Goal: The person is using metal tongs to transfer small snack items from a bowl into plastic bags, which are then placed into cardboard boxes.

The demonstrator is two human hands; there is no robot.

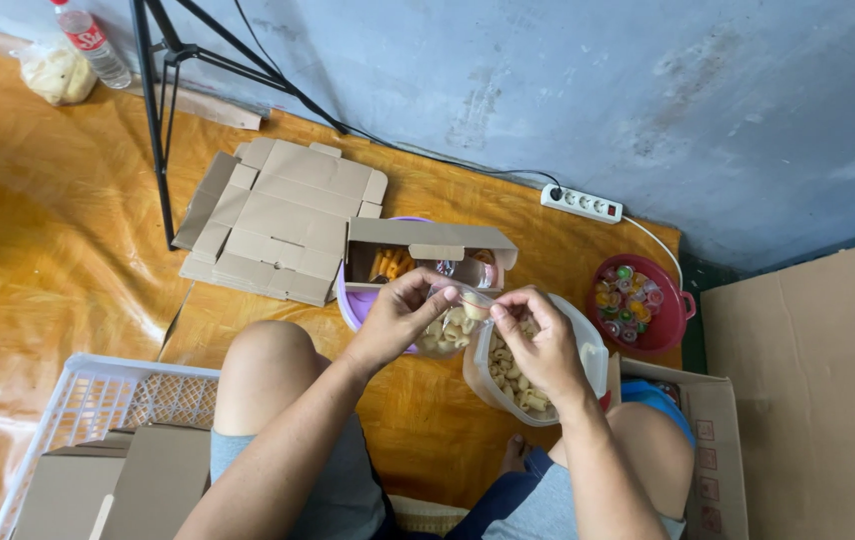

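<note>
1. A person sits on the orange floor mat, knees up, beside a white plastic basket.
2. Left hand and right hand both pinch a small clear bag of pale crackers, grips clamped on its mouth, above a cracker tub.
3. Judged step: closing the filled bag; next calls for a firm seal.
4. Beyond lies an open cardboard box.

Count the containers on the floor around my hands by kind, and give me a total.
Open cardboard box: 1
Purple bowl: 1
Clear plastic tub: 1
Small clear cup: 1
Red basket: 1
White crate: 1
Total: 6
</note>
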